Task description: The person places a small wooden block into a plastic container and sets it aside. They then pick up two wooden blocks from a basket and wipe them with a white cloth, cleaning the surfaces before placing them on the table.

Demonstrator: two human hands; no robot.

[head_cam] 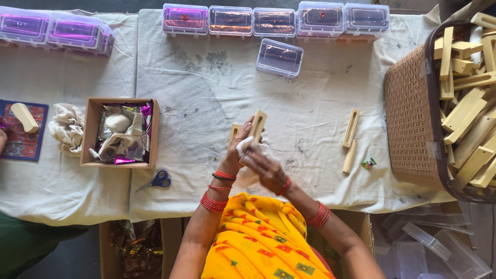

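My left hand (238, 150) holds a pale wooden slotted block (257, 124) upright above the white cloth. My right hand (263, 168) presses a small white rag (248, 144) against the block's lower end. Both hands meet at the table's middle, near its front edge. A second wooden piece (234, 132) shows just behind my left hand.
Two more wooden pieces (350, 138) lie to the right. A brown woven basket (411, 119) full of wooden blocks stands at far right. A cardboard box (93, 134) with foil and white lumps, blue scissors (157, 180), and a row of clear plastic cases (274, 21) surround me.
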